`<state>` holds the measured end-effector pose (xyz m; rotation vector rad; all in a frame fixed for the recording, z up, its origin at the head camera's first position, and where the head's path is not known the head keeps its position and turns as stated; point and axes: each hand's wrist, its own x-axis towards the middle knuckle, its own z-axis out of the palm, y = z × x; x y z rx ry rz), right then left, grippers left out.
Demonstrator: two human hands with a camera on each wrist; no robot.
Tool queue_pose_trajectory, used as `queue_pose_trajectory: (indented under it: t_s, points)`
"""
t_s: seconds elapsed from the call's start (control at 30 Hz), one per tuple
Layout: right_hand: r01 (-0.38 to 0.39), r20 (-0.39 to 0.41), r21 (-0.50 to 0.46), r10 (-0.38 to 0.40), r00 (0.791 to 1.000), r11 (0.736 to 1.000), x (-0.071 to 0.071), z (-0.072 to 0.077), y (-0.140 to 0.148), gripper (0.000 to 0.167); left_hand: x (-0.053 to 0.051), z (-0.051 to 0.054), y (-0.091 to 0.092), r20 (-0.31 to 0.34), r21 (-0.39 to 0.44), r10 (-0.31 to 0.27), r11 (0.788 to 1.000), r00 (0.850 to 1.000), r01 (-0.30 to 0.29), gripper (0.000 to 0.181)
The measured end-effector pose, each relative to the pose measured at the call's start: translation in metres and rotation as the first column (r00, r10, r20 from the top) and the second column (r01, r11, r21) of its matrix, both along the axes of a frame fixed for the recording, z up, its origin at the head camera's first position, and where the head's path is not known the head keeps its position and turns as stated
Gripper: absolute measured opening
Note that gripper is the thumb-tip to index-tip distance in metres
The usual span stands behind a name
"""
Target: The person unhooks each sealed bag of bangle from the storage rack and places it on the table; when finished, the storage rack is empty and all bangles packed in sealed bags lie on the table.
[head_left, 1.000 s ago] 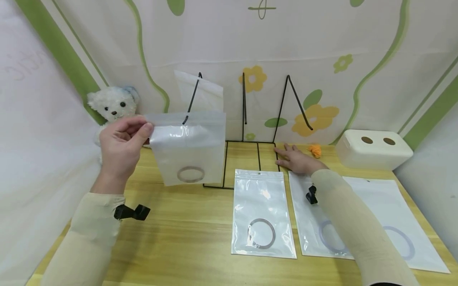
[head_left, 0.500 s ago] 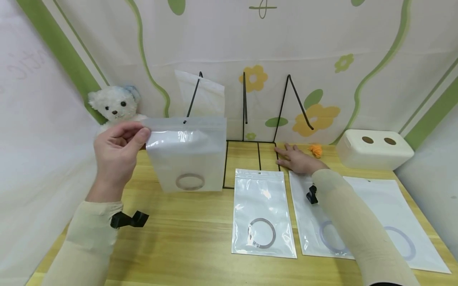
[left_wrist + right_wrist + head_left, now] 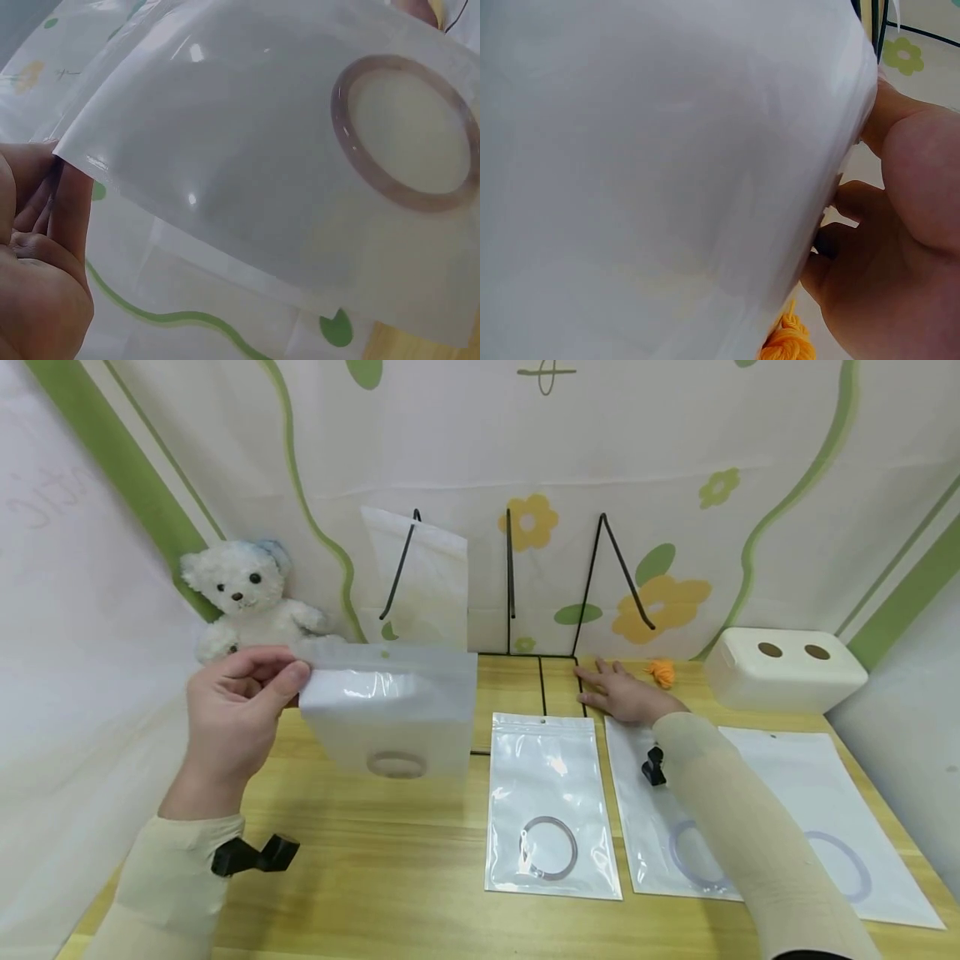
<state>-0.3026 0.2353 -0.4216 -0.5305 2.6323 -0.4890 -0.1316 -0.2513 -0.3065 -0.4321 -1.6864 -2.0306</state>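
My left hand [image 3: 236,718] pinches the upper left corner of a translucent zip bag [image 3: 397,702] between thumb and fingers. A brownish bangle [image 3: 405,135] shows inside it near the bottom. The bag is tilted in the air, its top edge and hole just below the tip of the black rack's left hook [image 3: 399,568]. Another whitish bag [image 3: 435,585] hangs further back on that hook. My right hand [image 3: 626,695] rests with spread fingers on the right edge of the black wire rack's base [image 3: 542,681]. In the right wrist view a white bag [image 3: 667,150] covers much of the picture.
Flat on the wooden table lie a bag with a bangle [image 3: 553,777], a second bag [image 3: 637,827] partly under my right forearm, and a third bag [image 3: 810,785] at right. Behind are an orange tassel [image 3: 661,673], a white box [image 3: 787,672] and a white teddy bear [image 3: 251,602].
My left hand has moved down and slightly left with the bag. The bag's top edge has come off the left hook's tip and now sits below it. My right hand has stayed put.
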Motion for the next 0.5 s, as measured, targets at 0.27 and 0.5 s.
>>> queue_pose_trajectory:
  t_s: [0.27,0.5]
  points:
    - [-0.008,-0.014,0.001,0.008,1.0,1.0,-0.001,-0.003,0.0,0.068,0.001,-0.018,0.002,0.19,-0.047,-0.072,0.995,0.979,0.083,0.023]
    - [-0.008,-0.015,-0.004,0.008,1.0,1.0,0.0,-0.001,-0.001,0.068,-0.019,-0.038,0.002,0.4,-0.236,0.014,0.968,0.917,0.088,0.006]
